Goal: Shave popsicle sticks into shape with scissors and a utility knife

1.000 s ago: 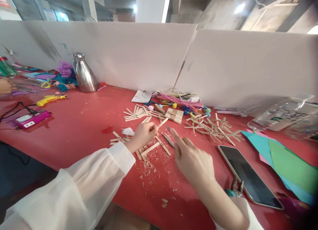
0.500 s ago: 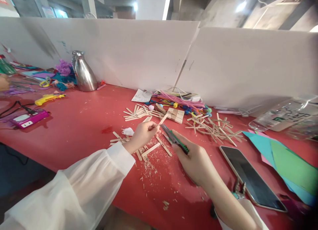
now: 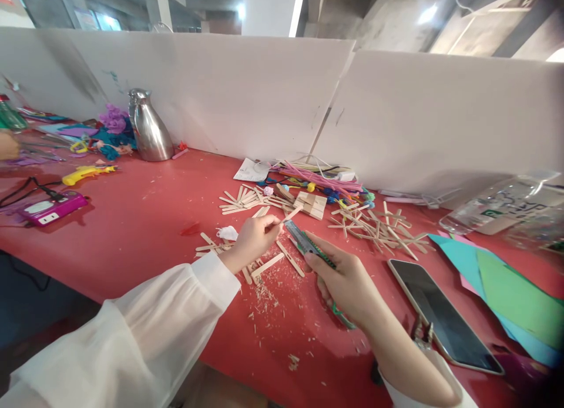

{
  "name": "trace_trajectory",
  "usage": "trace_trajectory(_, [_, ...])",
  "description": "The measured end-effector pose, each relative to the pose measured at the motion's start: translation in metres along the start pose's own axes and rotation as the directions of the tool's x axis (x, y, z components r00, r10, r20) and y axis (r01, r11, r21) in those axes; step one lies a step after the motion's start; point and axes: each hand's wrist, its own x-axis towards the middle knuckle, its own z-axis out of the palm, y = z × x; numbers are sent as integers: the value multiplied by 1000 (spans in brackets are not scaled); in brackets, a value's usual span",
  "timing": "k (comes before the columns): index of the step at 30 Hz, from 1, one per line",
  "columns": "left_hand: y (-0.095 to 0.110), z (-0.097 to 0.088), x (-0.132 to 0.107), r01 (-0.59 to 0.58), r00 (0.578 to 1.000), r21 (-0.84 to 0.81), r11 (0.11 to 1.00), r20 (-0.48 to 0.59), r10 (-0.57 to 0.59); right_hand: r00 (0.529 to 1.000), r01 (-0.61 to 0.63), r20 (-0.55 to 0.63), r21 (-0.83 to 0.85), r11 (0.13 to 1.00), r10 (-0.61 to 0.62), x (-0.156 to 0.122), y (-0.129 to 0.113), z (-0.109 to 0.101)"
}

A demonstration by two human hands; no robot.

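Observation:
Pinched between the fingers of my left hand [image 3: 258, 234] is a wooden craft stick [image 3: 291, 214], its free end pointing up and to the right. My right hand [image 3: 346, 278] is closed around a green and grey utility knife [image 3: 315, 249]. The knife's tip is close to the stick near my left fingertips; I cannot tell whether they touch. Under the hands lie loose craft sticks [image 3: 268, 267], one with a slot cut in it [image 3: 291, 258], amid wood shavings [image 3: 267, 299]. A small block of joined sticks [image 3: 311, 204] lies just beyond.
On the red table [image 3: 176, 220], piles of sticks [image 3: 379, 226] and pink pipe cleaners [image 3: 326, 179] lie toward the white partition [image 3: 211, 96]. A phone [image 3: 445, 314], pliers [image 3: 423, 331] and coloured paper [image 3: 515, 284] are right. A steel jug [image 3: 150, 129], power strip [image 3: 55, 209] and another person's hand [image 3: 7, 145] are left.
My right hand has turned slightly, so more of the knife and its green handle end shows. The stick in my left hand has tilted a little lower.

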Motion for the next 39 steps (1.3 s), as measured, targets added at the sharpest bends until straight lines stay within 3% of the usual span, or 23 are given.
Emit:
trace_trajectory(3, [2, -1, 0, -2, 1000, 4, 1000, -1, 2, 1000, 7, -13, -42, 999, -7, -1, -2, 1])
trace_trajectory(7, [5, 0, -1, -3, 1000, 6, 1000, 6, 3, 995, 21, -90, -228, 973, -43, -3, -2, 6])
trace_trajectory(12, [6, 2, 0, 7, 1000, 0, 1000, 27, -7, 977, 19, -177, -492, 870, -122, -6, -1, 13])
trace_trajectory(17, [5, 3, 2, 1, 999, -2, 1000, 40, -1, 971, 13, -180, -614, 789, -156, -7, -2, 12])
trace_trajectory(31, [5, 4, 4, 15, 999, 54, 998, 48, -17, 992, -14, -110, -577, 817, -61, -5, -4, 1])
trace_trajectory(39, [0, 2, 3, 29, 995, -5, 1000, 100, -28, 997, 7, -65, -380, 925, -34, 1, 7, -3])
